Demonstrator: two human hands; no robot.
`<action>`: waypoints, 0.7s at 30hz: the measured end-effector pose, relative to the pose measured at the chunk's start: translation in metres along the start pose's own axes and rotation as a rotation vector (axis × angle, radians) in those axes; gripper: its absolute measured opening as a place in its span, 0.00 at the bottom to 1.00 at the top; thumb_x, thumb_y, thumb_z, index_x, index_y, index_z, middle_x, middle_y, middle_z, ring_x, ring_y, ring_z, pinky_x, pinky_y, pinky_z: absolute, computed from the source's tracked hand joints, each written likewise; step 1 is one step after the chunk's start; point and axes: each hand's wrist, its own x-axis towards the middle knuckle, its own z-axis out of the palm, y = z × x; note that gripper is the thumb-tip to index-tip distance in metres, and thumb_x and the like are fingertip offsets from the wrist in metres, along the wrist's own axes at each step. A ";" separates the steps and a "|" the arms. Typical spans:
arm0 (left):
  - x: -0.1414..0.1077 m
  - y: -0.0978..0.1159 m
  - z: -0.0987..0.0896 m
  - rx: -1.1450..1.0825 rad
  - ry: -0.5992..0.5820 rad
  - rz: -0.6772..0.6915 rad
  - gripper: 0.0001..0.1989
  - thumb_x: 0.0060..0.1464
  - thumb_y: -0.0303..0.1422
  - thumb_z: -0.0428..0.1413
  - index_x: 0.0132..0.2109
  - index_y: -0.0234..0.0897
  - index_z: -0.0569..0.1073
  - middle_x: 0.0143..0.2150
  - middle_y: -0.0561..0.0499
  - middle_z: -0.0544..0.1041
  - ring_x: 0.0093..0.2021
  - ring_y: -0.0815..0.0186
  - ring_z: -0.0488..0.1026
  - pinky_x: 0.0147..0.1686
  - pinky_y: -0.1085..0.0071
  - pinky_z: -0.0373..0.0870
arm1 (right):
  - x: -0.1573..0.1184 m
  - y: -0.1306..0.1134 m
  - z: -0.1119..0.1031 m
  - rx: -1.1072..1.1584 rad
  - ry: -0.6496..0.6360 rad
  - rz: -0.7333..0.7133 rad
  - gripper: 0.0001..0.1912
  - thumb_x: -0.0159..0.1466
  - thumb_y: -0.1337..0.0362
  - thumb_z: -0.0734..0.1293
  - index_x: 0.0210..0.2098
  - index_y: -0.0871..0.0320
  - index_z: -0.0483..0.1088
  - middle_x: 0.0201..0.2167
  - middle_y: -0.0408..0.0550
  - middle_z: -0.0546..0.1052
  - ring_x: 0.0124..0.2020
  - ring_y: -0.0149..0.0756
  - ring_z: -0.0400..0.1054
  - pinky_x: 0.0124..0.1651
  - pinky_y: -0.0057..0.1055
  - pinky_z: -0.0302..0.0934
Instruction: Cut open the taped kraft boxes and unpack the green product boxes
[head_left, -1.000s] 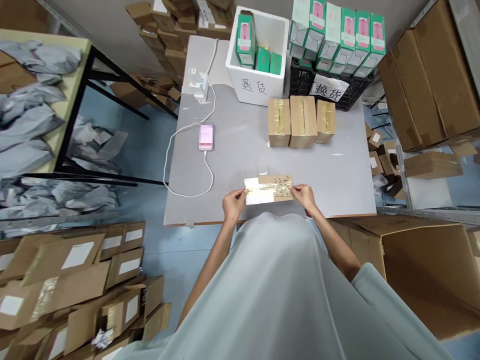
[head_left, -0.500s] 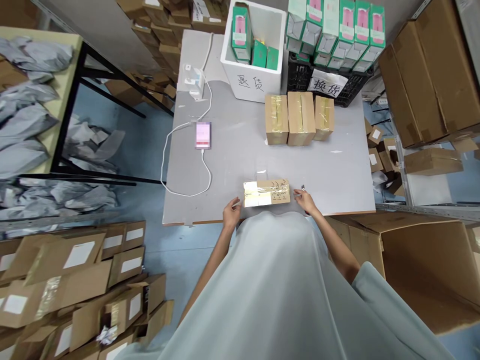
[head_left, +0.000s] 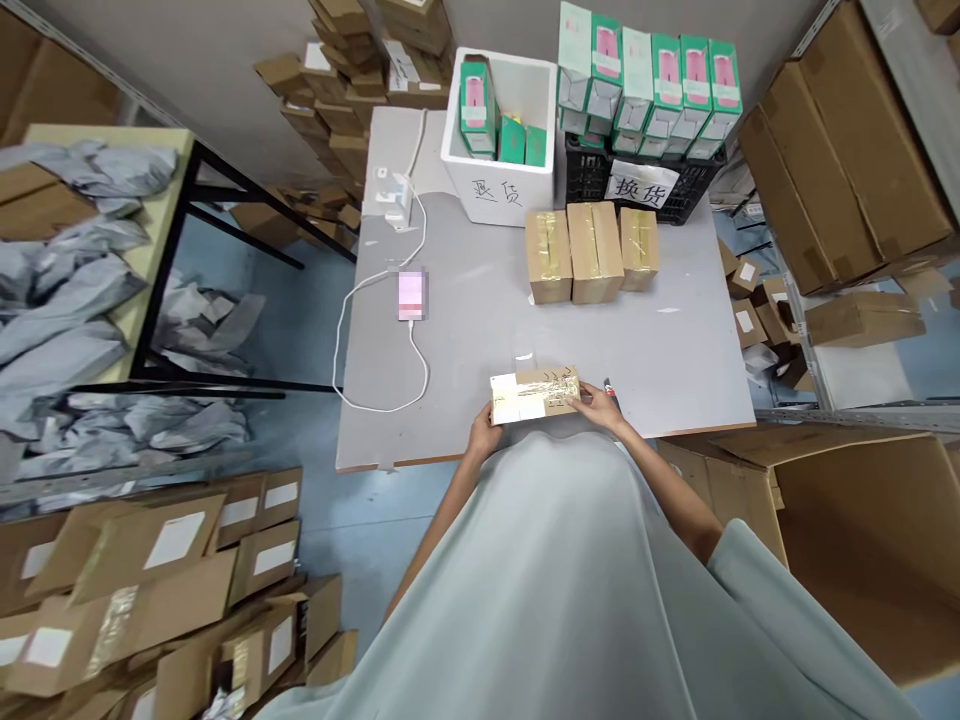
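Observation:
A small cardboard box [head_left: 534, 395] with white labels, shiny tape and dark handwriting lies at the table's front edge. Its left end is gripped by my left hand [head_left: 485, 434]. My right hand [head_left: 598, 408] holds the right end, fingers on its top and side. Just right of that hand lies a dark marker [head_left: 611, 392] with a red part. Behind the box is a small clear piece [head_left: 524, 360] on the table.
Three taped cartons [head_left: 594, 254] stand at the back of the table [head_left: 465, 330], before a white foam bin [head_left: 501, 190] and a black crate [head_left: 585, 175] of green boxes. A phone [head_left: 411, 296] with a white cable lies left. An open carton [head_left: 720, 490] stands at the right.
Both hands have closed in on the box and now grip its ends; before, they were apart from it. The view has shifted slightly.

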 end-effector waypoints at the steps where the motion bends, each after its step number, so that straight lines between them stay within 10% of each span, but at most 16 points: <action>1: -0.001 0.001 -0.001 -0.005 0.000 -0.002 0.27 0.46 0.26 0.70 0.57 0.37 0.83 0.59 0.39 0.89 0.63 0.44 0.84 0.69 0.46 0.78 | 0.000 0.000 0.000 0.012 0.010 0.000 0.33 0.72 0.51 0.77 0.72 0.54 0.77 0.64 0.56 0.86 0.56 0.48 0.86 0.66 0.46 0.77; 8: 0.001 0.002 0.000 -0.068 0.014 -0.084 0.22 0.61 0.40 0.68 0.58 0.35 0.82 0.61 0.34 0.87 0.65 0.45 0.83 0.66 0.47 0.80 | 0.000 0.014 -0.013 0.148 0.054 -0.008 0.35 0.69 0.46 0.78 0.69 0.57 0.79 0.56 0.57 0.89 0.56 0.51 0.87 0.67 0.53 0.78; 14: -0.001 0.012 0.012 -0.165 -0.087 -0.134 0.25 0.67 0.54 0.63 0.52 0.36 0.83 0.49 0.38 0.89 0.54 0.51 0.88 0.54 0.55 0.85 | -0.016 0.002 -0.031 -0.218 0.308 -0.088 0.33 0.71 0.51 0.76 0.71 0.60 0.77 0.73 0.66 0.78 0.76 0.63 0.71 0.82 0.61 0.61; 21: -0.013 0.035 0.025 -0.215 -0.132 -0.081 0.36 0.55 0.65 0.69 0.51 0.36 0.84 0.53 0.36 0.89 0.54 0.49 0.87 0.52 0.57 0.85 | -0.033 -0.050 0.015 -0.255 0.199 -0.243 0.39 0.78 0.40 0.69 0.79 0.55 0.69 0.80 0.60 0.70 0.85 0.61 0.59 0.86 0.56 0.53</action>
